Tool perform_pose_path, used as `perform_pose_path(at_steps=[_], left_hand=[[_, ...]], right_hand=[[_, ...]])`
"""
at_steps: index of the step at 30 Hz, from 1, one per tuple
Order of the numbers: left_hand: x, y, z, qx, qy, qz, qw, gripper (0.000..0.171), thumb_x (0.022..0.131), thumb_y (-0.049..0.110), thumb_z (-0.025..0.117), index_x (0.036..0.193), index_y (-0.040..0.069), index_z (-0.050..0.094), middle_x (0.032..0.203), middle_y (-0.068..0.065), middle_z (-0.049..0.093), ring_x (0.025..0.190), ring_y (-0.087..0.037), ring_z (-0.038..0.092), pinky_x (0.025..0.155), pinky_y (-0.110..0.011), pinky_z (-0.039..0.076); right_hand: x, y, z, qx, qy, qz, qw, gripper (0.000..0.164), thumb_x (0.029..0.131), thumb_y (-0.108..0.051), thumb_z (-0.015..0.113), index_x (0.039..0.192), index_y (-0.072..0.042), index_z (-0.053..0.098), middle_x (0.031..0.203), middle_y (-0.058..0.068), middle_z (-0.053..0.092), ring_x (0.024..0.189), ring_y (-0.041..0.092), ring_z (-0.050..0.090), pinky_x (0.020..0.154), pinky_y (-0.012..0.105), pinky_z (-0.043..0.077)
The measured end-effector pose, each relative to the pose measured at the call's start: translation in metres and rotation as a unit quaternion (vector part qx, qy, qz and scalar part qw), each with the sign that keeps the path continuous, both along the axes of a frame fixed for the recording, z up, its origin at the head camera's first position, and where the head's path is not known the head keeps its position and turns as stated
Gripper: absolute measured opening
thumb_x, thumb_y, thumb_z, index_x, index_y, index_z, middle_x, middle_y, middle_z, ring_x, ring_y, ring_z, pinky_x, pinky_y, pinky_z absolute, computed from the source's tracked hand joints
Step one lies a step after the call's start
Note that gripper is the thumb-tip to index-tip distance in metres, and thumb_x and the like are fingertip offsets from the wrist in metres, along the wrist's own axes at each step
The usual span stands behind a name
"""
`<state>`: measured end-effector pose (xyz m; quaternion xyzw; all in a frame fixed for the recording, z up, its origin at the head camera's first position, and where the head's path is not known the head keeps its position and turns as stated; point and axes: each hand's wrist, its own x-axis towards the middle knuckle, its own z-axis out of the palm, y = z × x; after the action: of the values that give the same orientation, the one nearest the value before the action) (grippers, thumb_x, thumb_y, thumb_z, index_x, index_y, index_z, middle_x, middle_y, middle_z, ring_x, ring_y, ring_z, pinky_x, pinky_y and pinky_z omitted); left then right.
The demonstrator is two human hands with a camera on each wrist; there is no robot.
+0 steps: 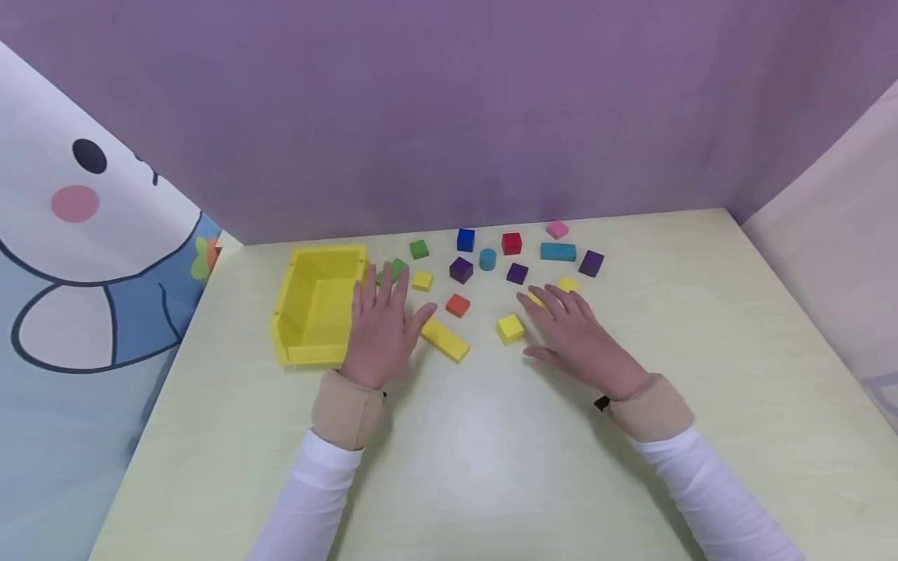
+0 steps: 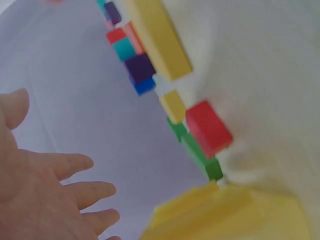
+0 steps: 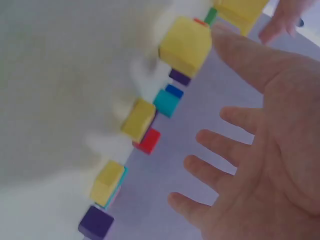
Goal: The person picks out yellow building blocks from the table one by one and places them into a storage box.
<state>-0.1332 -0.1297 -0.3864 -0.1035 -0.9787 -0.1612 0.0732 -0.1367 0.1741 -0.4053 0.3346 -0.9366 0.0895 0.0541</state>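
Note:
My left hand (image 1: 382,331) hovers palm down with spread fingers, just right of the yellow bin (image 1: 284,331). Its fingers partly cover a green block (image 1: 398,269), and its thumb overlaps the end of a long yellow block (image 1: 449,343). In the left wrist view a red block (image 2: 209,127) shows near the bin; the hand hides it from the head view. The right hand (image 1: 582,347) is also spread and holds nothing. A yellow cube (image 1: 510,329) lies left of its thumb, while its fingertips partly cover two other yellow blocks (image 3: 139,120), also seen in the right wrist view.
Behind the hands lie a red cube (image 1: 512,244), a blue cube (image 1: 466,240), a teal cylinder (image 1: 487,259), a teal block (image 1: 558,252), a pink block (image 1: 557,229), several purple blocks (image 1: 461,269) and an orange block (image 1: 457,305). A purple backdrop (image 1: 449,117) rises at the table's far edge.

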Motion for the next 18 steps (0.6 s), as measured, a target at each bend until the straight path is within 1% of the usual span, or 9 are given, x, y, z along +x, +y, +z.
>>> perform_pose_path(at_steps=[2,6,10,16,18], left_hand=[[-0.001,-0.006,0.003,0.017,-0.005,0.008,0.9998,0.076,0.091,0.062,0.024,0.147,0.012,0.017,0.153,-0.016,0.011,0.141,-0.031,-0.004,0.108,-0.045,-0.008],[-0.004,-0.022,0.008,0.042,-0.018,0.027,0.9986,0.076,0.091,0.062,0.023,0.147,0.011,0.016,0.153,-0.016,0.009,0.141,-0.032,-0.005,0.108,-0.044,-0.009],[-0.007,-0.041,0.011,0.059,-0.04,0.044,0.9965,0.077,0.092,0.062,0.021,0.147,0.009,0.013,0.153,-0.018,0.006,0.14,-0.033,-0.006,0.108,-0.044,-0.009],[-0.011,-0.066,0.015,0.072,-0.076,0.069,0.9921,0.078,0.092,0.062,0.017,0.146,0.005,0.01,0.152,-0.021,0.003,0.139,-0.036,-0.008,0.108,-0.046,-0.007],[-0.011,-0.074,0.016,0.069,-0.085,0.079,0.9908,0.08,0.092,0.062,0.015,0.146,0.004,0.009,0.152,-0.022,0.002,0.139,-0.037,-0.008,0.108,-0.047,-0.006]], right_hand=[[0.001,-0.003,-0.004,0.006,0.001,0.011,1.0,0.078,0.085,-0.042,0.06,0.146,-0.011,0.021,0.147,0.014,0.028,0.135,0.036,0.022,0.107,0.052,0.016],[0.004,-0.007,-0.009,0.009,-0.006,0.031,0.999,0.073,0.087,-0.033,0.059,0.145,-0.008,0.023,0.147,0.013,0.03,0.135,0.036,0.022,0.106,0.053,0.018],[0.005,-0.009,-0.011,0.016,-0.01,0.036,0.999,0.068,0.087,-0.028,0.059,0.143,-0.006,0.028,0.146,0.012,0.032,0.135,0.034,0.023,0.105,0.051,0.02],[0.004,-0.011,-0.009,0.022,-0.017,0.035,0.999,0.065,0.086,-0.024,0.061,0.141,-0.005,0.032,0.144,0.011,0.035,0.135,0.033,0.024,0.106,0.05,0.021],[0.004,-0.011,-0.008,0.02,-0.018,0.037,0.999,0.064,0.085,-0.024,0.062,0.14,-0.004,0.034,0.143,0.012,0.036,0.135,0.033,0.025,0.106,0.049,0.021]])
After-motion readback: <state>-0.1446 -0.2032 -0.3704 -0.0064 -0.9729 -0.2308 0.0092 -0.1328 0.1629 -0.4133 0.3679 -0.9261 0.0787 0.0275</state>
